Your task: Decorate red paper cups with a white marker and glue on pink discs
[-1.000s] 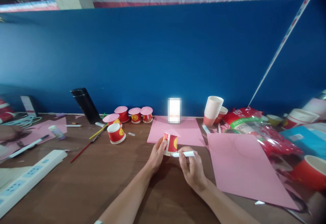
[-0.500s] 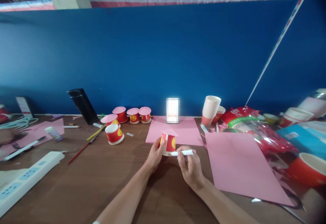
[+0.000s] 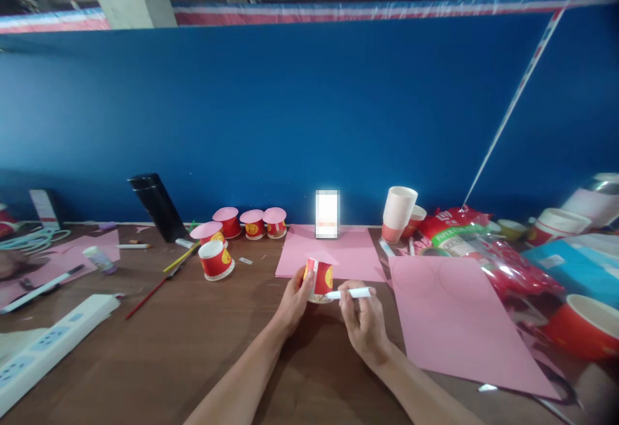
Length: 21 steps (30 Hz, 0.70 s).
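Observation:
My left hand (image 3: 294,299) is closed around the left side of a small red paper cup (image 3: 323,278) with a yellow print and a pale rim at its lower end. Between the fingers of my right hand (image 3: 363,315) is a white marker pen (image 3: 355,293), held sideways. Its tip points left at the cup's lower rim; whether it touches I cannot tell. Pink paper sheets (image 3: 294,258) lie just behind the cup. Left of my hands stands another red paper cup (image 3: 213,260) with its white top uncovered.
Several red cups with pink paper discs (image 3: 255,216) stand along the blue partition (image 3: 290,109). A black flask (image 3: 157,209) and power strip (image 3: 53,341) are left. At right are stacked paper cups (image 3: 399,209), a pink sheet (image 3: 459,322) and a red plastic bag (image 3: 459,225).
The whole view has shifted slightly, so everything sits a little lower. Both hands keep their hold on the cup and the pen, with the pen tip still beside the rim.

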{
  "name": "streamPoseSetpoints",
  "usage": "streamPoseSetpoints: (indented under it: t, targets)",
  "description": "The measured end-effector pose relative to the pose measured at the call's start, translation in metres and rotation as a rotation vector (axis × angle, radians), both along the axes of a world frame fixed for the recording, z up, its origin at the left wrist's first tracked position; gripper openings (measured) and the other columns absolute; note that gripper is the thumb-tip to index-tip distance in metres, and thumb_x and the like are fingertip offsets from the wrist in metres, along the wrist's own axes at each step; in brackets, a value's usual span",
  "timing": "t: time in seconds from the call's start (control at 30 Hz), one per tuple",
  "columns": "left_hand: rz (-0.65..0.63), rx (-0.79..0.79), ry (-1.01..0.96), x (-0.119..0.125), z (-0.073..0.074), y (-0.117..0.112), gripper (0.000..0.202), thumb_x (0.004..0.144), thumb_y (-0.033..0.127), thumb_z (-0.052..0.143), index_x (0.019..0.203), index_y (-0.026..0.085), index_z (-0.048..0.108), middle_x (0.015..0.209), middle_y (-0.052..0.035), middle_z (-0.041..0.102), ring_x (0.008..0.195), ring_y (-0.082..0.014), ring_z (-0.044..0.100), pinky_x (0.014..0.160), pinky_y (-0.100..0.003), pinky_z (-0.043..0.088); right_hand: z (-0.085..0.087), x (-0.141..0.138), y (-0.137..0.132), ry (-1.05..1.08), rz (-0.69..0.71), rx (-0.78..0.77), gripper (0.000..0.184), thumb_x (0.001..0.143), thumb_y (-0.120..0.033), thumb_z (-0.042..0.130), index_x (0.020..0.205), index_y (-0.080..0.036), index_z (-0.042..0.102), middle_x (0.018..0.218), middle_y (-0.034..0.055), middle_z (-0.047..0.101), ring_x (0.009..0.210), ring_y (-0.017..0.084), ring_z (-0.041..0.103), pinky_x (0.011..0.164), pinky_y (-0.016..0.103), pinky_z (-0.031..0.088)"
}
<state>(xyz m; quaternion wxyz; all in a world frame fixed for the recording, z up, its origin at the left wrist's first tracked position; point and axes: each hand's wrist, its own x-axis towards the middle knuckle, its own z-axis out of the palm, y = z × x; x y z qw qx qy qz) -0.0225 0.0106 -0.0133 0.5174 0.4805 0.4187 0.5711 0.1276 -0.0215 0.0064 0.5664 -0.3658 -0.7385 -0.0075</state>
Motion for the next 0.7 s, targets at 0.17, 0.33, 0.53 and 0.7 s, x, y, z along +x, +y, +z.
streamPoseSetpoints:
  t: [0.17,0.33,0.53,0.7]
  targets:
    - [0.031,-0.013,-0.001,0.001,0.003,-0.001,0.052,0.074,0.057,0.054,0.104,0.015,0.061,0.077,-0.0034,0.062,0.069,-0.0154,0.054,0.065,-0.027,0.042,0.0049,0.0007,-0.0003,-0.027,0.006,-0.066,0.014,0.09,-0.015,0.041,0.082,-0.018,0.052,0.072,0.0043,0.062,0.066,0.017,0.059,0.065,0.03,0.049]
    - [0.037,-0.016,-0.022,0.0021,0.0034,-0.0007,0.054,0.074,0.057,0.055,0.106,0.013,0.06,0.077,-0.0045,0.063,0.069,-0.0162,0.055,0.066,-0.028,0.043,0.0045,0.0004,0.0006,-0.05,0.015,-0.071,0.016,0.091,-0.016,0.04,0.081,-0.019,0.052,0.072,0.0046,0.061,0.065,0.017,0.058,0.064,0.031,0.048]
    - [0.036,-0.03,-0.042,0.0025,0.0058,-0.0019,0.054,0.073,0.057,0.056,0.105,0.014,0.06,0.079,-0.0053,0.065,0.071,-0.0171,0.057,0.067,-0.029,0.044,0.0011,-0.0005,-0.0001,-0.022,0.024,-0.07,0.012,0.09,-0.014,0.041,0.084,-0.018,0.051,0.075,0.0046,0.062,0.066,0.016,0.059,0.065,0.03,0.048]
    - [0.027,-0.038,-0.027,0.0016,0.0084,-0.0035,0.052,0.073,0.058,0.055,0.1,0.014,0.062,0.081,-0.0061,0.065,0.074,-0.0181,0.058,0.068,-0.028,0.045,0.0042,0.0,-0.0006,-0.014,-0.029,-0.039,0.013,0.09,-0.015,0.041,0.083,-0.019,0.052,0.073,0.0042,0.062,0.066,0.017,0.059,0.065,0.03,0.049]
